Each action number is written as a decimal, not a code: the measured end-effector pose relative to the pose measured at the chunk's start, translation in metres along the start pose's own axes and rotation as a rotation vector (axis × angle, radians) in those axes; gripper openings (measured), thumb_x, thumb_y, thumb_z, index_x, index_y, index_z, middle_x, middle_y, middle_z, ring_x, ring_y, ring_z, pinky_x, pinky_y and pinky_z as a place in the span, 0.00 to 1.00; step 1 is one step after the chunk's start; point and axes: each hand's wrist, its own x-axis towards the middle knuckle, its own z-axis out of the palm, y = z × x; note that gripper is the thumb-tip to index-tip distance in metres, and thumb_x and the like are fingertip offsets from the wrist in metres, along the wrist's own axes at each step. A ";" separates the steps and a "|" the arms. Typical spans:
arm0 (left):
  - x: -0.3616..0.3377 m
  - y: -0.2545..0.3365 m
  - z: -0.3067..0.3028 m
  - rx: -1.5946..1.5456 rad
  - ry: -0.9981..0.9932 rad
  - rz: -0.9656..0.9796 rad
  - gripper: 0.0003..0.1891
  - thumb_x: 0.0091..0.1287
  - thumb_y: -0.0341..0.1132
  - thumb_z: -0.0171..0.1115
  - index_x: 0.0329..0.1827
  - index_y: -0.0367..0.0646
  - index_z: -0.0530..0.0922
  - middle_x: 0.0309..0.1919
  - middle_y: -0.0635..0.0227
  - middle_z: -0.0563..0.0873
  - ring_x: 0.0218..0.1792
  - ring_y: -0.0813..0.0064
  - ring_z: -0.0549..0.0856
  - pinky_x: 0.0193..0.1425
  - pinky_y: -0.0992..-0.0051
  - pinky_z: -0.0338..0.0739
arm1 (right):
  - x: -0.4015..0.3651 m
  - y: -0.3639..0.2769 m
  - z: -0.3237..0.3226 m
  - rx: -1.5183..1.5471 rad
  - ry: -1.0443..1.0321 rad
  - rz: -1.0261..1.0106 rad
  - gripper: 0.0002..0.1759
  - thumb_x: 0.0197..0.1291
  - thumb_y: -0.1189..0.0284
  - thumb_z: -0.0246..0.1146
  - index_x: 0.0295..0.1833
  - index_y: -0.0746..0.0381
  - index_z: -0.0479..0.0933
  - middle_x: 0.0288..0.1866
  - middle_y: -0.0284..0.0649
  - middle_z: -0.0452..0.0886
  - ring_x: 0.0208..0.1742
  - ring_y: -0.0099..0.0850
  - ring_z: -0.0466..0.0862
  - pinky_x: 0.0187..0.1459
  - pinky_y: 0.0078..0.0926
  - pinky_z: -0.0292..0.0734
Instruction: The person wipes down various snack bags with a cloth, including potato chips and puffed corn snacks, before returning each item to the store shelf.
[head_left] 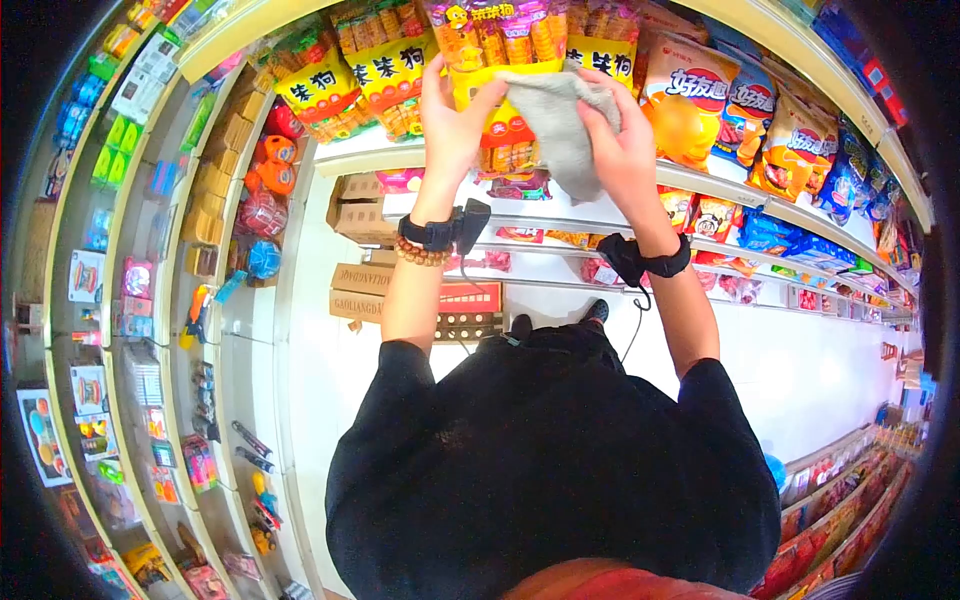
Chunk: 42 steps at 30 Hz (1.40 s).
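A yellow and purple snack bag (505, 45) with a cartoon dog is held up at the shelf front. My left hand (455, 120) grips its left edge, thumb across the front and fingers partly hidden behind. In my right hand (622, 140) is a crumpled grey cloth (560, 125), which lies over the bag's right side and hangs below it. Similar yellow snack bags (395, 75) stand on the shelf left of the bag. Orange chip bags (690, 95) line the shelf to the right of my right hand.
Lower shelves (720, 190) hold more packaged snacks. Cardboard boxes (358, 290) sit on the floor left of my legs. Shelving with toys (270, 165) runs along the left side, and racks of packets (840, 510) stand at the lower right.
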 end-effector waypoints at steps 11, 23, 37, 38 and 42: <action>0.048 -0.019 -0.013 0.242 0.062 0.153 0.30 0.65 0.37 0.67 0.65 0.31 0.65 0.55 0.57 0.79 0.54 0.70 0.77 0.61 0.71 0.71 | -0.016 0.032 -0.052 -0.099 0.130 0.184 0.17 0.66 0.74 0.59 0.60 0.64 0.75 0.54 0.39 0.81 0.56 0.27 0.78 0.59 0.25 0.70; 0.069 -0.067 -0.013 0.250 -0.086 0.028 0.30 0.71 0.44 0.56 0.69 0.33 0.61 0.62 0.49 0.75 0.60 0.59 0.76 0.65 0.68 0.68 | -0.018 0.051 -0.043 -0.154 -0.005 0.230 0.17 0.65 0.74 0.58 0.59 0.65 0.74 0.52 0.44 0.82 0.57 0.33 0.80 0.60 0.28 0.70; 0.082 -0.062 -0.012 0.393 0.040 0.258 0.26 0.69 0.30 0.57 0.68 0.30 0.62 0.59 0.49 0.77 0.59 0.60 0.76 0.67 0.70 0.66 | -0.018 0.080 -0.014 -0.225 0.050 0.269 0.33 0.66 0.70 0.59 0.72 0.71 0.58 0.69 0.57 0.68 0.70 0.41 0.69 0.71 0.30 0.59; 0.083 -0.063 -0.011 0.357 0.011 0.266 0.26 0.69 0.29 0.56 0.69 0.30 0.62 0.60 0.49 0.76 0.60 0.60 0.76 0.67 0.70 0.65 | -0.017 0.080 -0.014 -0.239 0.026 0.268 0.35 0.66 0.70 0.59 0.73 0.73 0.56 0.70 0.58 0.67 0.72 0.41 0.68 0.71 0.30 0.58; 0.083 -0.050 0.000 0.426 -0.034 0.259 0.27 0.69 0.28 0.54 0.70 0.31 0.59 0.62 0.49 0.75 0.61 0.61 0.74 0.69 0.70 0.64 | -0.013 0.087 -0.011 -0.242 -0.042 0.276 0.37 0.66 0.70 0.59 0.74 0.74 0.52 0.72 0.59 0.65 0.73 0.43 0.66 0.71 0.30 0.58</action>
